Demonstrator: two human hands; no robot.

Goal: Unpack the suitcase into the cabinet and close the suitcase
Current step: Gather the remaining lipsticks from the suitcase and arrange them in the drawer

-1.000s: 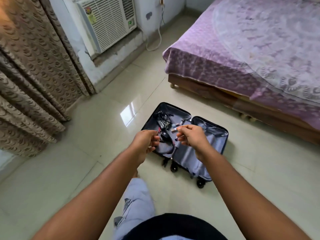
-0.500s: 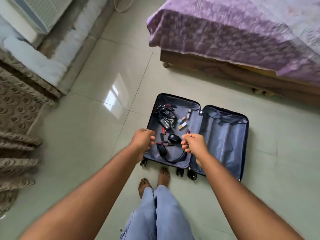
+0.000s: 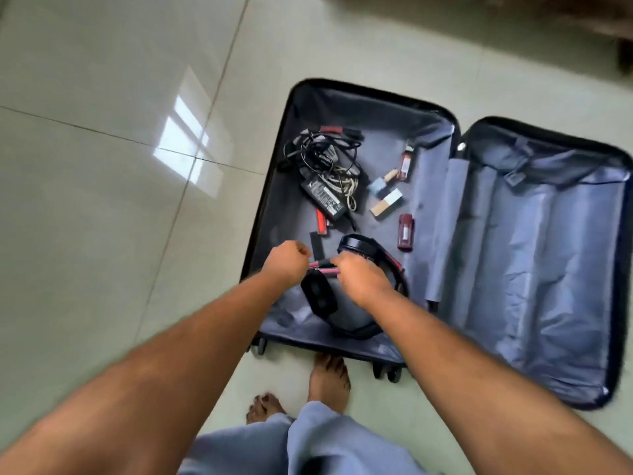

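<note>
The black suitcase lies open on the tiled floor, and its right half shows only grey lining. The left half holds a power adapter with tangled cables, black headphones, a maroon lipstick and other small cosmetic tubes. Thin pink sticks lie beside the headphones. My left hand and my right hand hover over that half, both curled into fists, one on each side of the pink sticks. Whether either hand touches them is unclear. No cabinet is in view.
My bare feet stand right against the suitcase's near edge, beside its wheels. A dark wooden bed frame runs along the top right. Glossy floor tiles spread out to the left.
My view has tilted down and come closer to the suitcase. Both fists have dropped toward its left half. The items inside have not moved.
</note>
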